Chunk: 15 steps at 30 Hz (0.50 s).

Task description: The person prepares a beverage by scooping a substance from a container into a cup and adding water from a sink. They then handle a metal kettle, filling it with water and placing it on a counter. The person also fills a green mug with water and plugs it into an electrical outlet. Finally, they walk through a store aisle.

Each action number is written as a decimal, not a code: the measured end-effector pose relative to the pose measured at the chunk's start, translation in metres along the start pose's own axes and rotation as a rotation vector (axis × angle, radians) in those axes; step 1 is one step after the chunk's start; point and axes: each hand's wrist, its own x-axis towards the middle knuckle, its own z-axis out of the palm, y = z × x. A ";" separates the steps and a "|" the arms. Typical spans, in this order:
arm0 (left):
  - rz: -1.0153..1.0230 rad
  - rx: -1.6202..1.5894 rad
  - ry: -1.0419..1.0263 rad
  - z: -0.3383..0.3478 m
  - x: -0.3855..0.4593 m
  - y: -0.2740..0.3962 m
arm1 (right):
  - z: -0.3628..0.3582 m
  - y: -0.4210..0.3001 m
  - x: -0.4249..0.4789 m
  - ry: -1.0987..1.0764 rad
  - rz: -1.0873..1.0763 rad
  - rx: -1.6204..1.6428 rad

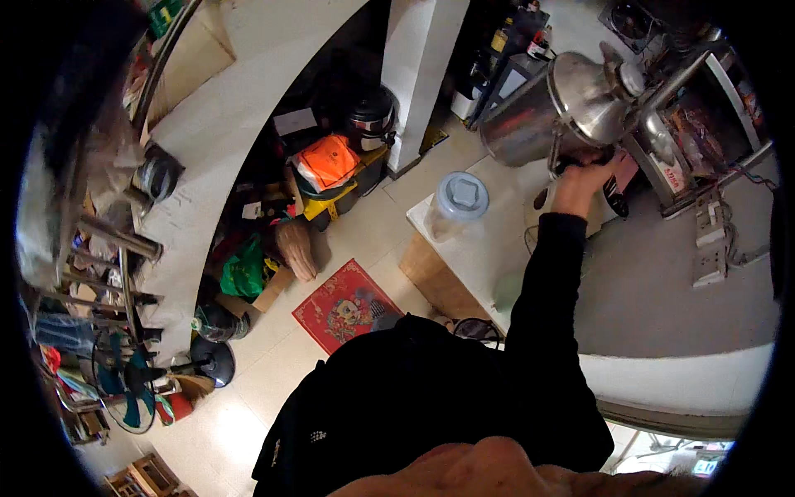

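Note:
My right hand [579,186] reaches up and to the right in a black sleeve. Its fingers are closed at the dark handle of a large stainless-steel kettle [525,118], which appears tilted; my hand hides part of that handle. The kettle's domed lid [587,93] has a round metal knob and is on. Left of the hand, a clear plastic canister [442,225] with a pale blue lid stands on a white-topped table [475,264]. A pale green translucent container [509,292] is partly covered by my sleeve. My left hand is out of view.
A metal rack [667,208] with packets and power sockets [710,245] lie to the right. Bottles [502,38] stand on a dark shelf behind. On the floor are a red mat [341,301], a green bag [243,267] and an electric fan [133,379]. A white pillar [413,81] rises beyond.

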 end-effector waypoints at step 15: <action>0.245 0.250 0.018 -0.120 0.092 0.082 | -0.141 0.096 -0.042 0.656 0.106 -0.120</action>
